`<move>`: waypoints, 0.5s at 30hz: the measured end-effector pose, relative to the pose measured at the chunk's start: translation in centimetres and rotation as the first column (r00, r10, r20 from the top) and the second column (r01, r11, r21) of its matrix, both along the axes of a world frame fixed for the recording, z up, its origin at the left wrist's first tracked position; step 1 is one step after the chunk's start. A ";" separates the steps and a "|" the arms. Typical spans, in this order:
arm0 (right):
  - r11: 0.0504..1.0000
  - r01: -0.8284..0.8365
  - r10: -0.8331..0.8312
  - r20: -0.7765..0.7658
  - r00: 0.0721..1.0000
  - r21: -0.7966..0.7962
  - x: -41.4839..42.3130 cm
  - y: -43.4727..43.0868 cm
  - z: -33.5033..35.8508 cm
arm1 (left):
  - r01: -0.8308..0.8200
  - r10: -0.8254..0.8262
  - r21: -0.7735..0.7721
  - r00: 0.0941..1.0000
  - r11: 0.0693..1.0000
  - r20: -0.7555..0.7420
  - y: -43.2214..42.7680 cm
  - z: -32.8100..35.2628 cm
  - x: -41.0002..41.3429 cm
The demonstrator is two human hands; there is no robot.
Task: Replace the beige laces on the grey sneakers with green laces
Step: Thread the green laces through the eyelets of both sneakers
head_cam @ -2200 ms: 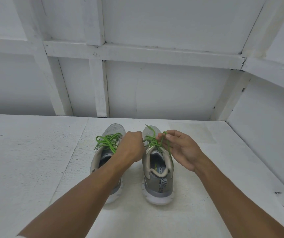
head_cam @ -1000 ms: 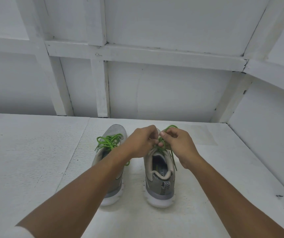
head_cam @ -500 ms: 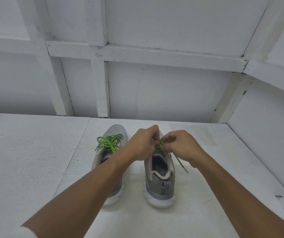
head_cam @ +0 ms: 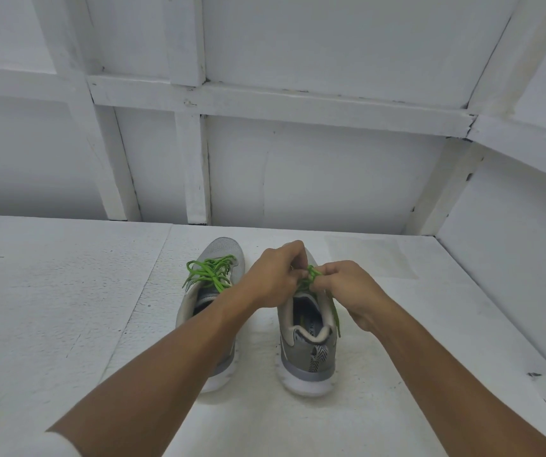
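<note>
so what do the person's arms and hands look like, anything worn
Both are bare: the left hand and right hand show no gloves or watch. The forearms are uncovered. A white sleeve shows on the left arm at the frame's bottom edge.

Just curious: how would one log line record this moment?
tying | left hand, right hand: pinch green lace | right sneaker | left sneaker: laced

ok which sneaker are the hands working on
The right sneaker: the left hand and right hand both pinch its green lace. The left sneaker has its lace lying free of both hands.
</note>
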State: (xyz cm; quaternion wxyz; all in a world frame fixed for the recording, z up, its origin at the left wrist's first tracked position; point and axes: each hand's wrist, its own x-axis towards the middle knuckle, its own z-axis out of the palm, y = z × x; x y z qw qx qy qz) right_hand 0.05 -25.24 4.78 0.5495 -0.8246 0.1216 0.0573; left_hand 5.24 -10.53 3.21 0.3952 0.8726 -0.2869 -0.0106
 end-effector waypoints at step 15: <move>0.940 0.098 0.081 0.493 0.866 -0.326 -0.3 -0.2 -2.6 | 0.022 -0.024 -0.014 0.993 1.000 -0.113 0.1 0.0 0.6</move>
